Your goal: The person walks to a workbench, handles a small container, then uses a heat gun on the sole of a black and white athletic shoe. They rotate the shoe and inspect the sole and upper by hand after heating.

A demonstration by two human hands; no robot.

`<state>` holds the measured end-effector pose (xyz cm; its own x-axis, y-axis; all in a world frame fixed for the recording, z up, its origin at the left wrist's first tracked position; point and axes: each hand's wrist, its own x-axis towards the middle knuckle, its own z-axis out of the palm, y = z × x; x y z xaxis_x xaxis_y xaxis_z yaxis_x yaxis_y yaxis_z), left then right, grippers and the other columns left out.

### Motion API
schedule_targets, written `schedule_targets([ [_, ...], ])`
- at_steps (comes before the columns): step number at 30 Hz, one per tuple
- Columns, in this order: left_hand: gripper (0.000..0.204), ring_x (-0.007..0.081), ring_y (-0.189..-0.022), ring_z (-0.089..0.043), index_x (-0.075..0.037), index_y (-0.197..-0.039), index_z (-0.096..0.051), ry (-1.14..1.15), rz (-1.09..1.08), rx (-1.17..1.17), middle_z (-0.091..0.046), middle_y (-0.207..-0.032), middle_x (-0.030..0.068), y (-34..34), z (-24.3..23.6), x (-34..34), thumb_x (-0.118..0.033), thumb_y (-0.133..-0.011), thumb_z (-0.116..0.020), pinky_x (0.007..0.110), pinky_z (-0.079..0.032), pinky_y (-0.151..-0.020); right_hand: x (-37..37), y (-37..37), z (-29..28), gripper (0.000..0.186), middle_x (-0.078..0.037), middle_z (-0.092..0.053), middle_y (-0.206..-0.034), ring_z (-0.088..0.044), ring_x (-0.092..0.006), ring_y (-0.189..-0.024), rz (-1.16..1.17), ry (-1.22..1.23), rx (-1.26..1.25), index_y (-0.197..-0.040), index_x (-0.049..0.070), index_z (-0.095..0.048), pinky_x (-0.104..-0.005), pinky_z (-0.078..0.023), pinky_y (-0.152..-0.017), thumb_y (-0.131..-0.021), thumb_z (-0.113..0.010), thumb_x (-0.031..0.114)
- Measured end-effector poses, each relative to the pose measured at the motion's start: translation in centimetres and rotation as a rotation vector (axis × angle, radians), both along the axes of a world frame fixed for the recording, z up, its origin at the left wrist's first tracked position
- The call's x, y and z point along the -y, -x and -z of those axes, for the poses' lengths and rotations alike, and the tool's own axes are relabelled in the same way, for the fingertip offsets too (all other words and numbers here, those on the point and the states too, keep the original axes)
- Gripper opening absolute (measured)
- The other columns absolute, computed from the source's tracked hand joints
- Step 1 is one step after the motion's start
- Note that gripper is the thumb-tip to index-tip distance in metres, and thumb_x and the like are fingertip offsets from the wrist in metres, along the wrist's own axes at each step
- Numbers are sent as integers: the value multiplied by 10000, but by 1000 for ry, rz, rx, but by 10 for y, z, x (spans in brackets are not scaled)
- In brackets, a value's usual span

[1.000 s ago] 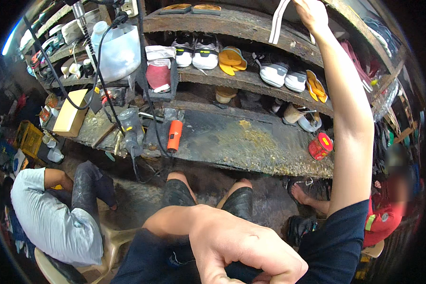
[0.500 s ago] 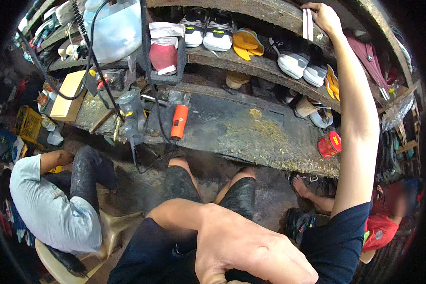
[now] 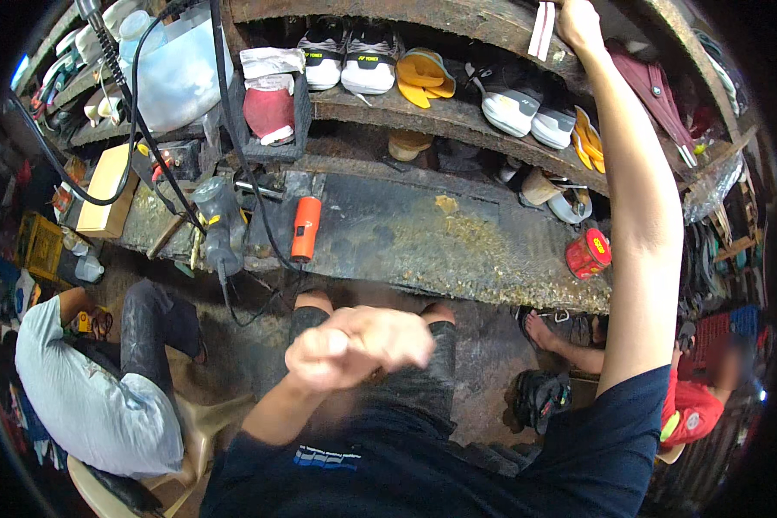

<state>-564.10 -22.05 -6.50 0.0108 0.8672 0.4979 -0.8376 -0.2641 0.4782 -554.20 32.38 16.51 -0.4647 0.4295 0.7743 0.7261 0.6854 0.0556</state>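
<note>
My right hand [image 3: 580, 28] reaches up to the top shelf at the upper right. Its fingertips are partly cut off by the picture's upper edge. They look closed on a narrow white strip [image 3: 541, 31] with a dark line along it, which hangs in front of the shelf edge. In front of my body, my left hand [image 3: 358, 347] hovers above my lap, smeared by motion. Its fingers are curled in, and whatever they hold, if anything, is hidden.
A workbench [image 3: 363, 224] carries an orange cylinder tool [image 3: 305, 229], a grey power tool [image 3: 220, 224] and a red tin [image 3: 588, 254]. Shoes [image 3: 369, 65] stand on the shelf above. One person [image 3: 95, 388] sits at left, another in red [image 3: 692, 410] at right.
My left hand has dropped away from close to the camera and moved forward over my lap. My right hand stays up at the shelf beside the white strip. The view has shifted slightly.
</note>
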Motion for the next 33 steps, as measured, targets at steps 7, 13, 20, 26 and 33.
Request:
schedule_targets([
  [7, 286, 383, -1082, -576, 28, -1035, -621, 586, -884, -1713, -596, -1101, 189, 44, 167, 78, -212, -917, -724, 518, -455, -939, 9, 0, 2, 265, -274, -752, -965, -747, -433, -930, 170, -1, 112, -980, 36, -803, -514, -580, -881, -885, -682, 252],
  [13, 792, 458, -1290, -505, 55, -1379, -498, 1439, -495, -1757, -523, -1338, 248, 37, 218, 137, -437, -848, -820, 555, -479, -1049, 69, -9, -8, 447, -304, -701, -1210, -670, -442, -1163, 83, 277, -104, -1196, -18, -707, -470, -542, -990, -853, -733, 268],
  [20, 786, 416, -1425, -414, -102, -1593, -430, 506, -639, -1669, -449, -1552, 200, 13, 154, 81, -365, -927, -753, 525, -329, -1211, 239, -72, 125, 182, -143, -760, -1170, -724, -188, -1032, -358, -146, -866, -1127, -32, -745, -309, -547, -968, -1016, -686, 100],
  [26, 713, 404, -1368, -469, -23, -1477, -495, 231, -1149, -1366, -507, -1435, 234, 17, 88, -120, -181, -851, -799, 488, -374, -1195, 418, -73, 318, 105, -126, -756, -951, -712, -162, -850, -296, 590, -912, -986, 4, -733, -302, -565, -749, -939, -641, 24],
  [33, 948, 488, -1353, -522, -225, -1539, -472, 649, -1174, -1562, -515, -1459, 349, 89, 142, -311, -397, -729, -932, 539, -452, -1131, 515, -108, 352, 159, -132, -798, -995, -776, -222, -903, -491, 1268, -475, -1098, 15, -766, -334, -596, -816, -989, -705, 113],
])
